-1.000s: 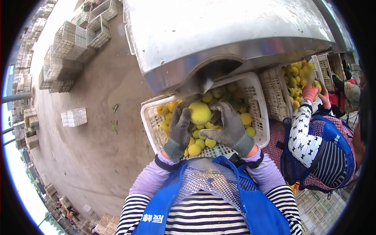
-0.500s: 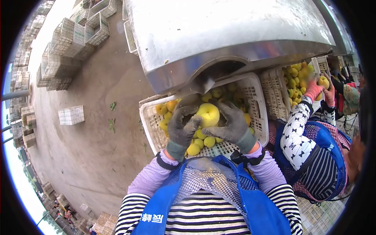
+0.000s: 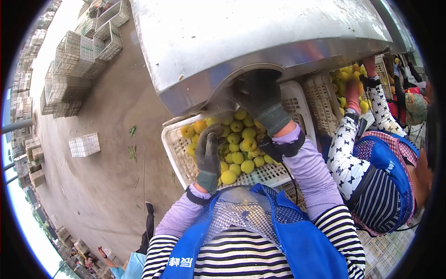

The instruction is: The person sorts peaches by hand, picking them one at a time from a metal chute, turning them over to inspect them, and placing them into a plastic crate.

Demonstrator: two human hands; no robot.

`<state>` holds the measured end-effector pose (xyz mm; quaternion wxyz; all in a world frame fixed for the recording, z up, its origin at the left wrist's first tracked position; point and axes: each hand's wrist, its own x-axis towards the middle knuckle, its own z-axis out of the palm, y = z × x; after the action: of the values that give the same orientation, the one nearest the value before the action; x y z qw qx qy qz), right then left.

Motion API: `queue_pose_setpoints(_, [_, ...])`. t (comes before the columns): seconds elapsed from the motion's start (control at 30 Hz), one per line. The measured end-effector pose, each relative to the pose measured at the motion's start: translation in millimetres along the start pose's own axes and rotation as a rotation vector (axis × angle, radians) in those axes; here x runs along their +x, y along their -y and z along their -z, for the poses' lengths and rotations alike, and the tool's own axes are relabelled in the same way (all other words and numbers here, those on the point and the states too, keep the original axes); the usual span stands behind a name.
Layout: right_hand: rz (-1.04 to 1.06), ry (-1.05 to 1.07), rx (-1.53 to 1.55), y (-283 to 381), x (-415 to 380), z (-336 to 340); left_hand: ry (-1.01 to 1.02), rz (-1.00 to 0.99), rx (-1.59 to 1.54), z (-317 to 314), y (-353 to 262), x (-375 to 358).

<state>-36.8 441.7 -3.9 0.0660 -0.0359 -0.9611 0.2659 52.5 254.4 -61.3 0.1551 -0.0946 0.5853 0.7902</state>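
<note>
Yellow-green fruit (image 3: 248, 144) is piled in the white crate (image 3: 272, 176). Left hand (image 3: 208, 151), gloved, is held open over the crate's left part, fingers extended; contact with fruit unclear. Right hand (image 3: 265, 95), also gloved, is put into the dark opening (image 3: 241, 76) of the metal housing (image 3: 269, 28) above the crate; fingers shadowed, grip can't be told. Co-worker (image 3: 378, 197) is seen right of crate.

Two white Chinese characters (image 3: 180, 262), seemingly 辰峰, stand upside down on the wearer's blue apron (image 3: 297, 242), on its strap below the left hand (image 3: 209, 156), closer to the wearer's body. Well to the right of the right hand (image 3: 262, 93), and lower, small white lettering (image 3: 390, 166) marks a co-worker's blue garment (image 3: 382, 156), too small to read.
</note>
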Motion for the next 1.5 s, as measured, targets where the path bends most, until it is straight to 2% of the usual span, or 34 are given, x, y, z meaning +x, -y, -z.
queue_pose_setpoints(0.03, [-0.028, -0.052, 0.182, -10.6, -14.0, 13.7, -0.011, 0.024, -0.009, 3.5, 6.9, -0.8])
queue_pose_setpoints(0.1, [-0.216, -0.052, 0.158, -69.2, -54.3, 2.9, -0.027, 0.087, -0.011, 10.7, 20.0, 0.0])
queue_pose_setpoints(0.17, [-0.402, 0.157, -0.282, -140.7, -82.1, -34.7, -0.025, 0.176, 0.020, 20.4, 31.0, -1.5])
queue_pose_setpoints(0.27, [-0.503, 0.343, -0.270, -227.7, -107.4, -98.6, 0.006, 0.263, 0.059, 26.0, 46.5, -5.2])
queue_pose_setpoints(0.37, [-0.474, 0.319, -0.182, -224.7, -117.8, -115.3, 0.058, 0.349, 0.122, 27.4, 60.9, -4.6])
queue_pose_setpoints(0.47, [-0.497, 0.186, -0.040, -232.5, -132.2, -152.8, 0.120, 0.415, 0.131, 23.2, 72.5, -3.3])
queue_pose_setpoints(0.57, [-0.342, 0.300, -0.271, -206.0, -129.7, -137.6, 0.156, 0.461, 0.086, 15.2, 84.8, 7.3])
queue_pose_setpoints(0.67, [-0.391, 0.300, -0.064, -212.3, -134.7, -154.9, 0.187, 0.490, 0.067, 14.7, 98.3, 6.9])
queue_pose_setpoints(0.77, [-0.192, 0.395, -0.157, -185.6, -150.4, -164.6, 0.186, 0.546, 0.056, 12.8, 103.9, 6.2])
queue_pose_setpoints(0.87, [-0.277, 0.215, -0.182, -171.8, -157.4, -120.0, 0.179, 0.555, 0.056, 20.5, 112.2, 1.7])
queue_pose_setpoints(0.93, [-0.357, 0.308, -0.492, -214.9, -150.8, -115.5, 0.172, 0.537, 0.055, 26.4, 118.0, -2.1])
queue_pose_setpoints(1.0, [-0.686, 0.314, -0.444, -221.8, -139.8, -85.3, 0.160, 0.564, 0.067, 26.5, 111.9, 2.2])
queue_pose_setpoints(1.1, [-0.607, 0.296, -0.431, -249.9, -150.7, -102.8, 0.164, 0.584, 0.073, 22.6, 103.0, 5.2])
queue_pose_setpoints(1.2, [-0.664, 0.392, -0.388, -260.1, -155.7, -107.7, 0.232, 0.592, 0.075, 24.8, 103.9, 4.0])
queue_pose_setpoints(1.27, [-0.300, 0.144, -0.311, -208.4, -165.6, -108.0, 0.282, 0.664, -0.026, 22.0, 105.0, 5.6])
queue_pose_setpoints(1.3, [-0.330, 0.190, -0.103, -153.9, -160.5, -95.4, 0.297, 0.741, -0.125, 21.2, 100.2, 4.5])
queue_pose_setpoints(1.33, [-0.182, 0.052, 0.104, -114.6, -167.0, -93.3, 0.312, 0.815, -0.219, 19.2, 96.0, 1.7])
queue_pose_setpoints(1.4, [-0.064, 0.125, 0.283, -56.5, -176.2, -96.0, 0.329, 0.896, -0.514, 10.6, 88.0, -2.5])
queue_pose_setpoints(1.43, [0.012, 0.197, 0.209, -51.0, -180.5, -108.7, 0.331, 0.927, -0.658, 10.0, 87.1, -4.8])
queue_pose_setpoints(1.47, [0.090, 0.273, 0.136, -48.5, -186.4, -125.5, 0.258, 0.827, -0.773, 26.5, 118.2, -2.9])
queue_pose_setpoints(1.5, [0.170, 0.352, 0.064, -45.0, -191.1, -137.8, 0.298, 0.659, -0.597, 39.7, 133.5, -3.8])
